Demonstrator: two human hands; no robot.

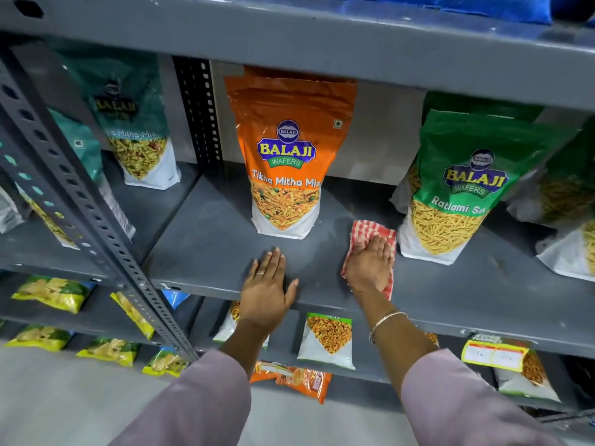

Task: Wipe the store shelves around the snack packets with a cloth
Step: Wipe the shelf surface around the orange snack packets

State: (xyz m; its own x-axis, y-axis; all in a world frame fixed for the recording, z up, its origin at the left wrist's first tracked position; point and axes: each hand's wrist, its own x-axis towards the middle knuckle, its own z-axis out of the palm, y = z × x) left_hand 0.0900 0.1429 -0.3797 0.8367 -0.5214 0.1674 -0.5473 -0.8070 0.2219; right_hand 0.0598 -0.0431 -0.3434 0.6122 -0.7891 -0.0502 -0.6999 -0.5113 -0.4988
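Shelving in grey metal fills the view, and the middle shelf (209, 239) carries the work: a bare, dusty-looking deck with upright snack packets standing toward the back. An orange packet (286, 156) stands centre, a green packet (457, 188) to its right, with a clear lane of shelf between them. In that lane lies the cloth (370, 233), red-and-white checked, spread flat on the deck just beside the green packet's base. The right hand (370, 268) lies palm-down on top of it, fingers extended, pressing rather than gripping. The left hand (267, 284) is open and empty, flat on the shelf's front edge, likely as a brace. The cloth looks thin, soft and light, so it should bunch or slip unless held under a flat palm. The pouches look light and top-heavy; nudged at the base they could easily topple.
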